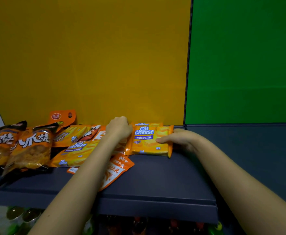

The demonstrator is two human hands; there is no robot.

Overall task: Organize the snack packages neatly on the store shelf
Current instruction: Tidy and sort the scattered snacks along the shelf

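Dark shelf (155,184) lip nearest; bottles (138,224) show dimly on the tier below. 1 orange pouch (120,167) lies flat and askew close to the lip, partly under the left forearm. Further in, the right hand (177,139) pinches the right edge of a wafer pack (149,141), thumb on its face and fingers behind; the pack stands on the board, label forward. The left hand (119,127) is curled at the pack's upper left corner; cannot tell whether it grips anything. A 2nd wafer pack (147,124) stands just behind, against the yellow back panel (88,56). Off left, 2 chip bags (32,146) slump. Judgement: the step is squaring the front pack to the 2nd. Keep the base down, push both edges evenly and let go only once it leans back, since slick foil may slide forward.
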